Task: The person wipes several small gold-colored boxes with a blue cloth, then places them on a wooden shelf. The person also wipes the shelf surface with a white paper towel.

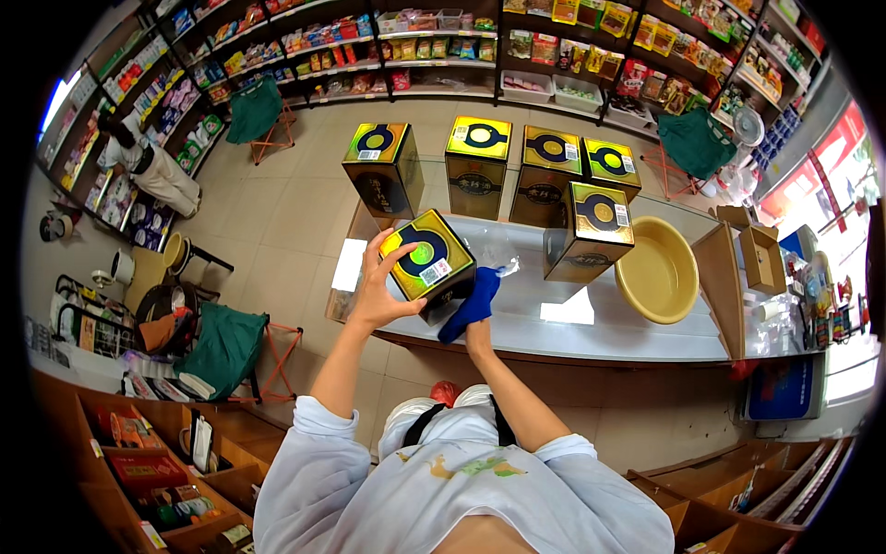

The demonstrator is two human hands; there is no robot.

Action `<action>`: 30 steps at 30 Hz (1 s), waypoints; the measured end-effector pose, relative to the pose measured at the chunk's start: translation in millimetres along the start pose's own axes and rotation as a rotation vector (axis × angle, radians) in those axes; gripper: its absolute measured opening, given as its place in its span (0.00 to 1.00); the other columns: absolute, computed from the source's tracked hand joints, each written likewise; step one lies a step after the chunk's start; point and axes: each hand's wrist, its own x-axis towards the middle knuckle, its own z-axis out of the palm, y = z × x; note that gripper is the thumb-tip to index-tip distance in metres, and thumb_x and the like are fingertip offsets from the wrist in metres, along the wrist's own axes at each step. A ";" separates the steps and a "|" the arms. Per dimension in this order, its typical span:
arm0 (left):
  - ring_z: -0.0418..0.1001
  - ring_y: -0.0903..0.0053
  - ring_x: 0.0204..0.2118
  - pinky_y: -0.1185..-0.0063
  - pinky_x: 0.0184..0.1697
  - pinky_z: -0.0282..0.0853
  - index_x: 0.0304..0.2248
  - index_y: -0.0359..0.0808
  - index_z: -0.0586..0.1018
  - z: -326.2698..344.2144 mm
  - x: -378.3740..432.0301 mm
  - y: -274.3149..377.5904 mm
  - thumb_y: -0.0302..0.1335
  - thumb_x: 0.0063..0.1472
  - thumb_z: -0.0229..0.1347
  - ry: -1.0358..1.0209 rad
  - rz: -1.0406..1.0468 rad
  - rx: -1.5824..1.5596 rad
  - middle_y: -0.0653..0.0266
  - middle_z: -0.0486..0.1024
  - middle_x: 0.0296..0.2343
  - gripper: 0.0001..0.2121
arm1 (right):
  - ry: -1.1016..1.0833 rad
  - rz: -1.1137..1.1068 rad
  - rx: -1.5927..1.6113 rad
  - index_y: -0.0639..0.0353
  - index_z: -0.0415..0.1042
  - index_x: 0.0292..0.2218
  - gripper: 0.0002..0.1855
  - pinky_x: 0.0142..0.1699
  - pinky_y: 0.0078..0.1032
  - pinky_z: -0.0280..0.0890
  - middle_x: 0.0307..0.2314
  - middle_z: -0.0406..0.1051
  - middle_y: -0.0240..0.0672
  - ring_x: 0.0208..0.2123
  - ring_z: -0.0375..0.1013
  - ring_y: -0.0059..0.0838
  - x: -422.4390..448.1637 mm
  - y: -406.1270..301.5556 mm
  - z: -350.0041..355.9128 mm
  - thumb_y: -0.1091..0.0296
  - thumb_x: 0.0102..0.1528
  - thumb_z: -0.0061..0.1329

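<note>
My left hand [379, 287] grips the top of a gold and black box [443, 266], which is tilted above the near left part of the glass display counter [484, 332]. A blue cloth [477, 301] is in my right hand [479, 336], against the box's right side; the cloth hides most of my fingers. Beyond stand several similar boxes: one at the back left [384, 170], one at the back middle [477, 166], others to the right, the nearest of them [588, 232] beside a yellow plastic basin [656, 270]. Clear plastic film [502, 256] lies behind the cloth.
An open cardboard box [761, 260] stands at the counter's right end. Green folding chairs [225, 350] are at the left and behind the counter. Stocked shelves [436, 62] line the far wall, and another person [149, 166] stands by the left shelves. Wooden compartments [235, 485] are near me.
</note>
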 end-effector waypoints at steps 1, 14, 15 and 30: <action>0.52 0.56 0.56 0.63 0.58 0.52 0.47 0.48 0.72 6.6 -1.6 6.4 0.35 0.32 0.65 0.044 -0.015 0.017 0.54 0.53 0.54 0.35 | 0.072 0.023 0.011 0.64 0.54 0.55 0.32 0.54 0.26 0.55 0.47 0.62 0.40 0.48 0.61 0.31 -5.7 0.2 4.6 0.45 0.62 0.32; 0.50 0.54 0.55 0.63 0.58 0.47 0.53 0.44 0.68 28.0 -44.7 54.6 0.34 0.57 0.52 0.220 -0.289 0.193 0.49 0.51 0.53 0.23 | -0.089 0.144 0.454 0.62 0.52 0.57 0.29 0.57 0.23 0.53 0.50 0.61 0.35 0.50 0.62 0.26 4.0 -66.2 33.0 0.53 0.62 0.36; 0.50 0.55 0.56 0.63 0.58 0.47 0.53 0.43 0.69 22.2 -44.5 53.9 0.34 0.59 0.50 0.186 -0.296 0.134 0.49 0.51 0.53 0.22 | -0.126 0.127 0.440 0.63 0.53 0.57 0.28 0.57 0.23 0.53 0.49 0.61 0.35 0.50 0.62 0.26 8.4 -78.6 33.3 0.53 0.62 0.36; 0.45 0.56 0.61 0.64 0.61 0.49 0.61 0.45 0.46 -32.9 2.8 -35.2 0.45 0.28 0.72 -0.239 -0.019 -0.183 0.56 0.40 0.59 0.62 | 0.236 -0.598 -0.003 0.67 0.42 0.61 0.36 0.60 0.32 0.50 0.59 0.47 0.47 0.57 0.56 0.41 8.4 -50.5 55.8 0.64 0.57 0.41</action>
